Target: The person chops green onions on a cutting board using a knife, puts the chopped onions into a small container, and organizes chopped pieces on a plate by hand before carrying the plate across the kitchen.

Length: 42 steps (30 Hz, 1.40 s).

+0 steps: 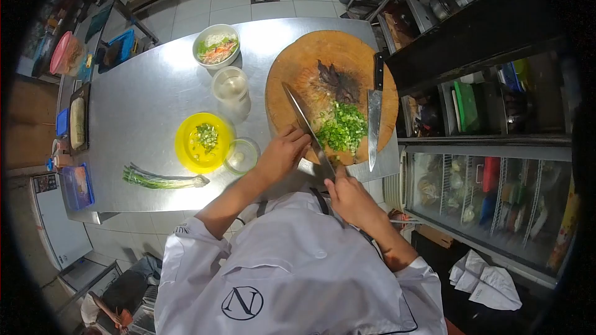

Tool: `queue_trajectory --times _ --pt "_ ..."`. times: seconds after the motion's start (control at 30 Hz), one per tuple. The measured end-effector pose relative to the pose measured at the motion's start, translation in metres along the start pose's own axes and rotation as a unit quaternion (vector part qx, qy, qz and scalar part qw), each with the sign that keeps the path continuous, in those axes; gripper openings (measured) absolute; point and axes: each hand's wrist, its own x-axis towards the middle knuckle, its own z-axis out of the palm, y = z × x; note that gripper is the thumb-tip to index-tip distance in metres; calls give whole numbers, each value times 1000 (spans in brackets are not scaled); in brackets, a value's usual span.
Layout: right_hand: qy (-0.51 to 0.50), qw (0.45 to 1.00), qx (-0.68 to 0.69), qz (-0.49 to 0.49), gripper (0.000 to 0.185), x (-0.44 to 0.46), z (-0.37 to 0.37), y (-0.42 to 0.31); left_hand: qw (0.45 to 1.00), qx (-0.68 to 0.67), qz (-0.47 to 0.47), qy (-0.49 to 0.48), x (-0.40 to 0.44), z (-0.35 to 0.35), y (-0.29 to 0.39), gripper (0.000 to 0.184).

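On the round wooden board lies a heap of chopped green onion, with dark shredded pieces above it. My right hand grips the handle end of a long knife, whose blade slants up and left across the board. Curled fingers of my left hand touch the blade's left side near the board's lower left edge; anything under them is hidden. A second knife rests along the board's right side. Left of the board, a yellow bowl holds chopped green and white pieces.
A bunch of green onions lies on the steel table. Clear containers stand left of the board, below a white bowl of shredded food. Shelves and a glass-door fridge are at right. Another person's arm shows lower left.
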Motion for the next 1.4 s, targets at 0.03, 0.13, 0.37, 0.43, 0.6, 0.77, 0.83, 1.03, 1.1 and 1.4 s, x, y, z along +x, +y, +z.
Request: queue_trajectory --times 0.03,0.13,0.37,0.43,0.6,0.77,0.83,1.03,1.1,1.4 --pt "20 1000 2 6 41 5 12 6 1000 -2 5 8 -1 1 -1 14" --pt "60 998 -3 -34 39 16 18 15 1000 17 20 7 -5 2 -1 16" --pt "32 999 -42 -10 39 11 7 8 998 44 -19 27 -7 -10 11 18" --pt "21 999 -49 0 40 1 -6 -1 999 9 -43 18 -4 -10 12 16" --pt "1 1000 -25 -3 40 -13 -9 -8 998 -10 -61 -2 1 -15 12 12" --pt "44 999 -7 4 39 10 18 -2 997 -31 -67 1 -1 -11 7 9" --pt "33 999 -19 -10 37 4 2 -11 998 -21 -61 5 -2 -12 7 9" --pt "34 999 -8 -6 35 11 25 -2 998 -23 -56 -4 -6 -8 1 10" --pt "33 999 -9 -22 36 10 17 2 998 -23 -51 6 -6 -7 1 10" --pt "47 998 3 -33 48 16 28 9 1000 7 -26 16 -17 -7 2 11"
